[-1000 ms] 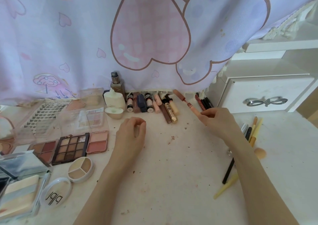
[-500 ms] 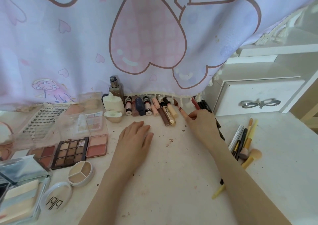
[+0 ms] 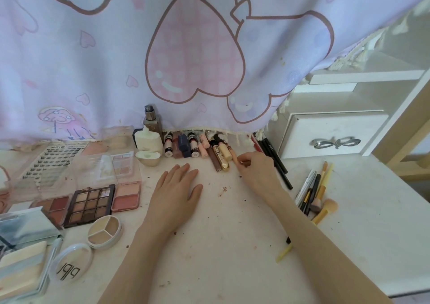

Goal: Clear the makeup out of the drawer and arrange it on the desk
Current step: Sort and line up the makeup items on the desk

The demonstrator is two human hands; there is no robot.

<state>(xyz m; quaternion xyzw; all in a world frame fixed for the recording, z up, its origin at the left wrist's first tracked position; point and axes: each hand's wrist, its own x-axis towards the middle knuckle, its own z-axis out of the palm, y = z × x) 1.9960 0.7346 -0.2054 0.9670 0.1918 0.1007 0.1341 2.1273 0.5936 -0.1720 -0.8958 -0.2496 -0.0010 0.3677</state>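
Now right hand (image 3: 254, 171) pinching lip pencil (image 3: 233, 154), left hand (image 3: 178, 187) flat on desk (image 3: 232, 234)

"XOYO" is printed along the top edge of the false-lash tray (image 3: 50, 161) at the far left of the desk. Large letters reading "pipl", seen upside down, are carried on the round white compact lid (image 3: 71, 265). Lettering on the tubes in the back row is too small to be read.

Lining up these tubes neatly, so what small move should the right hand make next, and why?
Probably let go and draw back: the right hand has the pink tube lying beside the cream tube, at the end of the row.
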